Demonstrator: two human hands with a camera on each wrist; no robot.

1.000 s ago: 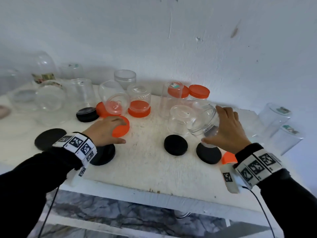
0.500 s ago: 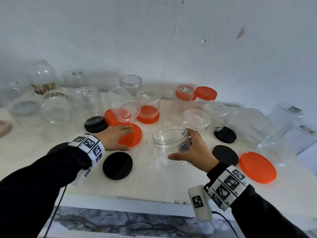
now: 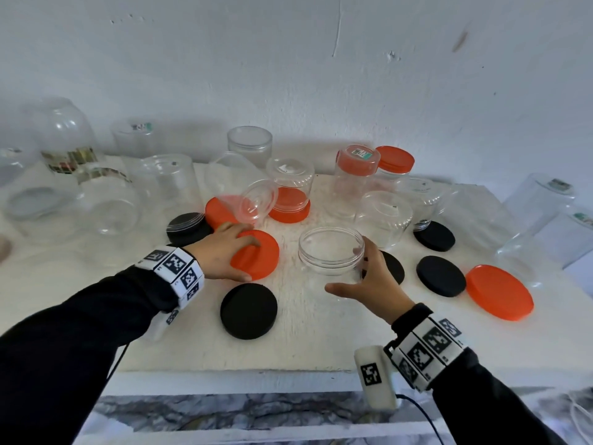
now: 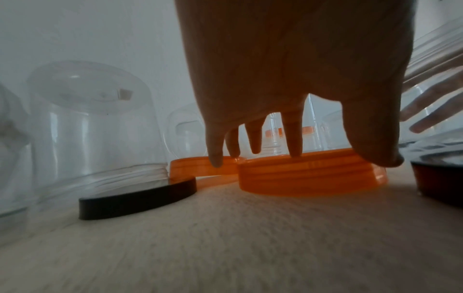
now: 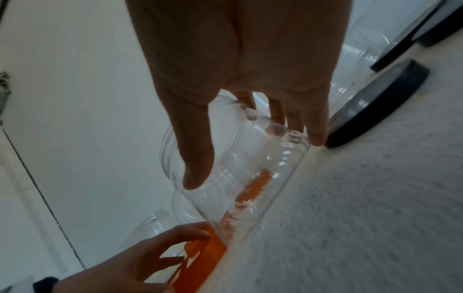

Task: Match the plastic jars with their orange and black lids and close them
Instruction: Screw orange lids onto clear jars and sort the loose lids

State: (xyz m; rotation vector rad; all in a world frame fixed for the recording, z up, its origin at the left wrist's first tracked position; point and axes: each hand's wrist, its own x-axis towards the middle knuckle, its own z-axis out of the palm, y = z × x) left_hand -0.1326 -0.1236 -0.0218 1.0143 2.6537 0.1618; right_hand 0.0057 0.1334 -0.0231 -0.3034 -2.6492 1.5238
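A short clear jar [image 3: 332, 255] [image 5: 250, 178] stands mouth up at the middle of the white table [image 3: 305, 345]. My right hand [image 3: 372, 281] [image 5: 250, 59] grips it, thumb on the near wall and fingers on the far right side. Just left of it lies an orange lid [image 3: 260, 261] [image 4: 308, 174] [image 5: 200, 255] flat on the table. My left hand [image 3: 224, 248] [image 4: 288, 79] holds this lid, with fingers spread over its top and thumb at its near edge. Lid and jar are a short gap apart.
Black lids lie at the front centre [image 3: 248, 311], right [image 3: 441, 276], far right [image 3: 434, 236] and left [image 3: 187, 228] [image 4: 135, 196]. Another orange lid [image 3: 499, 292] sits at the right edge. Several clear jars, most upside down, crowd the back along the wall.
My right hand carried the clear jar from the right to the middle, turned it mouth up and lowered it beside the orange lid. My left hand stayed on that lid.
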